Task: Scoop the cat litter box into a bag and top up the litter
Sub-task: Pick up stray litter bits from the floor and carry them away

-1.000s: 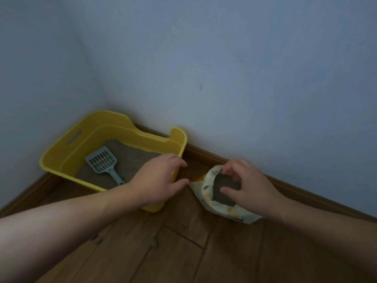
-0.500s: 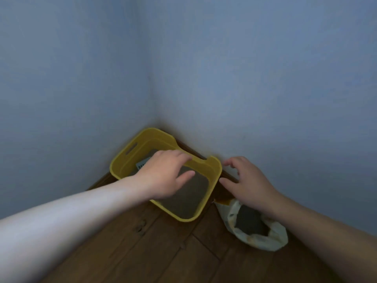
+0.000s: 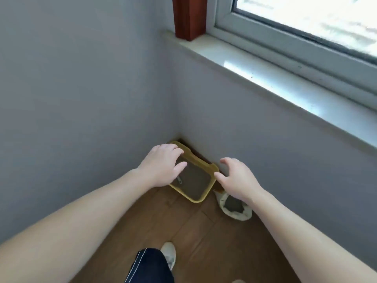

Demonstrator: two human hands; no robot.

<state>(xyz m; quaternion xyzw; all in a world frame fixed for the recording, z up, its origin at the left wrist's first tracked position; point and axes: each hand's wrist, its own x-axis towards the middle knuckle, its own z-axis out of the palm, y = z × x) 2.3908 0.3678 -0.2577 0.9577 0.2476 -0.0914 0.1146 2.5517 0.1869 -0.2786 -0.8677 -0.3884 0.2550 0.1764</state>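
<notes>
A yellow litter box (image 3: 206,194) with grey litter sits on the wood floor in the room's corner. My left hand (image 3: 161,167) hovers over its left side, fingers apart, holding nothing, and hides most of the scoop; only a bit of the scoop handle (image 3: 180,180) shows in the litter. My right hand (image 3: 236,179) hangs open just right of the box, above an open white bag (image 3: 236,213) with dark litter inside that stands against the wall.
Grey walls meet behind the box. A white window sill (image 3: 265,66) and window run along the right wall, with a red-brown post (image 3: 188,17) at its left end. My leg and white shoe (image 3: 169,254) are on the floor below.
The view has pulled up and back, so the box and bag look smaller and the window has come into sight. My right hand let go of the bag rim and now hangs open.
</notes>
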